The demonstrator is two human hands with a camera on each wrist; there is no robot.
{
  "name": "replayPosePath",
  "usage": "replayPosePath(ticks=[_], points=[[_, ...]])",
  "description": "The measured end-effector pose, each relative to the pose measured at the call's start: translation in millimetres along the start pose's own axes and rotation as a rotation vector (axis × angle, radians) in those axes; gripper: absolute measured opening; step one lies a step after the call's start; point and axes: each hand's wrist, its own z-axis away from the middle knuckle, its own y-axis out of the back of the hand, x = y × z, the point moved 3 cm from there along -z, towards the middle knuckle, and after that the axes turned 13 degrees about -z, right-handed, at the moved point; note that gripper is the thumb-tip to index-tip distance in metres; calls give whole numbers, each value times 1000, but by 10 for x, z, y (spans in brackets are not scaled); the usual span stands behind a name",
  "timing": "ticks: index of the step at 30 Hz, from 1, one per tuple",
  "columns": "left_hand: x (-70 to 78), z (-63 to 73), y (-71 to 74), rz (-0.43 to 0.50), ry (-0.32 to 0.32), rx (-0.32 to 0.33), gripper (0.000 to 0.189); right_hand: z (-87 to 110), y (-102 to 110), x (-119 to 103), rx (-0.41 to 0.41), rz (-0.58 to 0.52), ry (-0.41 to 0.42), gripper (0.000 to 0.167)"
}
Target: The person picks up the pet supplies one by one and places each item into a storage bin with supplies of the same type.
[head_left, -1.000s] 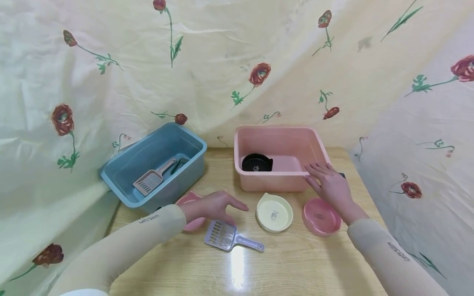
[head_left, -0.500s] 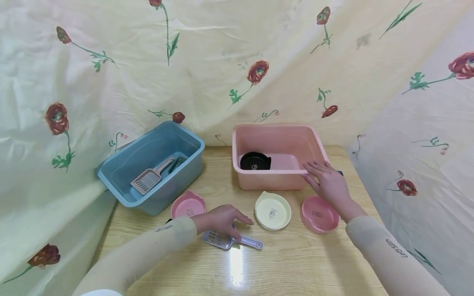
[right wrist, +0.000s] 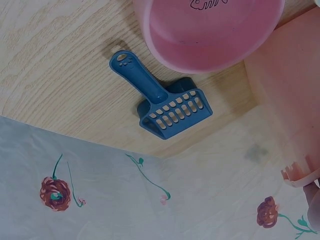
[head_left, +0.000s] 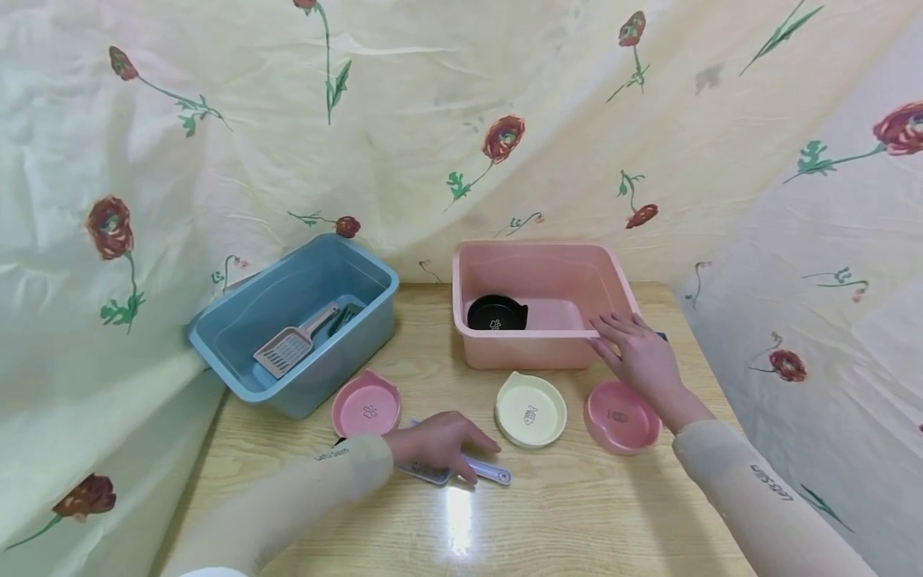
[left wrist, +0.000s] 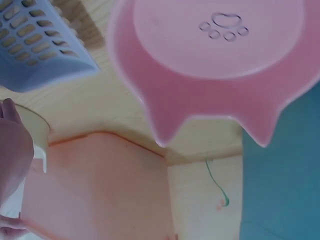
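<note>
My left hand (head_left: pixel 441 445) hovers low over a lavender litter scoop (head_left: pixel 493 470) on the table, thumb and fingers spread on either side of its handle. The hand hides part of the slotted head, whose slots (left wrist: pixel 32 37) show in the left wrist view. Near that wrist is a pink cat-ear bowl (head_left: pixel 368 407) with a paw print. My right hand (head_left: pixel 638 357) holds the front right rim of a pink litter box (head_left: pixel 530 353), fingers over the edge and thumb outside. Inside that box sits a black bowl (head_left: pixel 497 312).
A blue litter box (head_left: pixel 288 393) at left contains a light slotted scoop (head_left: pixel 288 349) and a dark green item (head_left: pixel 344 317). A cream bowl (head_left: pixel 531 410) and another pink bowl (head_left: pixel 622 418) stand before the pink box. A dark blue scoop (right wrist: pixel 160 97) lies at its right.
My left hand has moved right and toward me, from beside the scoop's head to over its handle, uncovering the left pink bowl. My right hand has stayed at the box rim.
</note>
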Motion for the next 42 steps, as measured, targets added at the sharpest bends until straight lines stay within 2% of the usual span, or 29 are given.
replayPosePath(ticks=[9,17,25,34,42], points=[[44,-28,-105,28,37,22,53,-15,3,15,-22,20,-16,48],[54,-43,-187,17,21,56,48,-28,8,-1,-28,19,-17,50],[11,-75,-275,-43,-3,86,38,-24,15,11,-35,25,-21,50],[22,-114,-236,-55,-21,103,34,-3,21,-11,-38,20,-12,47],[18,-73,-100,3,28,88,33,-20,25,-40,-57,24,-30,45]])
